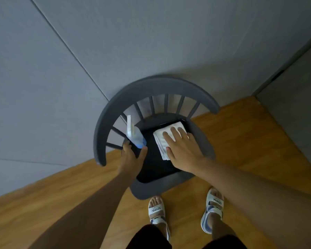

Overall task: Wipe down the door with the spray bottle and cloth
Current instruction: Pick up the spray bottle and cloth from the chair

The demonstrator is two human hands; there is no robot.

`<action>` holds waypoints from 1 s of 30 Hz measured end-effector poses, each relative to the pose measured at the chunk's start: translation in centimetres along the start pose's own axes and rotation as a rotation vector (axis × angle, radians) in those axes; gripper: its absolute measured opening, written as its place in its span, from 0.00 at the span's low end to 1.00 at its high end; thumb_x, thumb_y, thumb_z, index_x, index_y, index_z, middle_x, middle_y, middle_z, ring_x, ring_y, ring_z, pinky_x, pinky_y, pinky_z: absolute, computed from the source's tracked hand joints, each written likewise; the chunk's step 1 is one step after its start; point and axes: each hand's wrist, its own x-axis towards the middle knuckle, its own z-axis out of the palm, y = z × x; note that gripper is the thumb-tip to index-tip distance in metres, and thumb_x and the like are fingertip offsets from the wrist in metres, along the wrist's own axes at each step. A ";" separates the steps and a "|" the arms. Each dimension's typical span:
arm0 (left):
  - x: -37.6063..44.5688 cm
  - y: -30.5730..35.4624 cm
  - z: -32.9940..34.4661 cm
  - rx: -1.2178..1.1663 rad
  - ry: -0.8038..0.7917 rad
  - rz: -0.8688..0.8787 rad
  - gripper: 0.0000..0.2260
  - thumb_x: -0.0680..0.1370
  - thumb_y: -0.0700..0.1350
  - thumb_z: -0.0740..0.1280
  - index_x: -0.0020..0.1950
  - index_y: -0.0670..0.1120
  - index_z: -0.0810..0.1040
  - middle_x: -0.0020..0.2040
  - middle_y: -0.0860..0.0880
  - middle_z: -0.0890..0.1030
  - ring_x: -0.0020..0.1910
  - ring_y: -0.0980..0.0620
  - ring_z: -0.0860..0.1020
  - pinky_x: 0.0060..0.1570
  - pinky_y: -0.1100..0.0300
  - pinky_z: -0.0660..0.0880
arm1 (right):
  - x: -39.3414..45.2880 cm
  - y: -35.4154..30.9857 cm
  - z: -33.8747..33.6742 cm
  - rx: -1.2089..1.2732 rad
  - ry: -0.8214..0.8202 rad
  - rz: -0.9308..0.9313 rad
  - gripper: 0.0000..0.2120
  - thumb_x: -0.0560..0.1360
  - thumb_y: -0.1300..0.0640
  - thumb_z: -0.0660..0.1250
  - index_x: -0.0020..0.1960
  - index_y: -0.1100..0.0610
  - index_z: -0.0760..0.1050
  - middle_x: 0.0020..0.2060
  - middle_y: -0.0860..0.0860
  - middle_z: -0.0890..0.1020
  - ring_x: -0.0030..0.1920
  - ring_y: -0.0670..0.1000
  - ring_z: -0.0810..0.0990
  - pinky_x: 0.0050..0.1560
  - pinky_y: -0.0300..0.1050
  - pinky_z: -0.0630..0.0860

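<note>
Cloth [166, 139] under right hand [182, 150]; spray bottle [136, 135] by left hand [131, 157].

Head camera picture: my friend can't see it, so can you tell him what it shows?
A person reaches down to a dark grey chair: the left hand is at the base of a clear spray bottle, and the right hand lies flat, fingers spread, on a folded white cloth on the black seat. Sandalled feet stand on a wooden floor by grey walls.

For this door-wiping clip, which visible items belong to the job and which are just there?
Job: spray bottle at the left hand; folded white cloth under the right hand.
Just there: grey chair, black tray, sandals.
</note>
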 end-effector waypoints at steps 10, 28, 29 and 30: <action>5.0 -0.4 5.5 -0.375 0.356 0.021 0.32 0.75 0.55 0.74 0.73 0.53 0.62 0.65 0.56 0.71 0.65 0.57 0.73 0.61 0.61 0.74 | 6.0 3.5 9.4 0.017 -0.310 0.031 0.34 0.85 0.39 0.54 0.84 0.50 0.47 0.83 0.58 0.47 0.81 0.67 0.48 0.77 0.67 0.58; 8.6 -3.4 4.6 -0.356 0.374 0.065 0.30 0.69 0.50 0.81 0.60 0.57 0.63 0.56 0.59 0.75 0.57 0.50 0.78 0.47 0.54 0.83 | 10.0 2.1 18.1 0.002 -0.344 0.117 0.44 0.80 0.34 0.59 0.83 0.51 0.40 0.83 0.61 0.41 0.80 0.74 0.42 0.73 0.78 0.54; 8.4 -3.1 4.5 -0.350 0.380 0.073 0.30 0.68 0.51 0.81 0.60 0.58 0.63 0.56 0.58 0.75 0.57 0.50 0.78 0.47 0.53 0.83 | 10.0 2.0 18.0 -0.011 -0.337 0.129 0.43 0.81 0.36 0.58 0.83 0.54 0.40 0.83 0.61 0.43 0.80 0.73 0.44 0.73 0.78 0.56; 8.1 -2.7 4.5 -0.350 0.382 0.090 0.31 0.68 0.51 0.81 0.60 0.58 0.63 0.56 0.57 0.75 0.57 0.50 0.78 0.48 0.51 0.83 | 10.2 1.8 18.0 -0.026 -0.337 0.144 0.42 0.82 0.37 0.57 0.83 0.58 0.41 0.83 0.62 0.44 0.80 0.73 0.45 0.73 0.77 0.57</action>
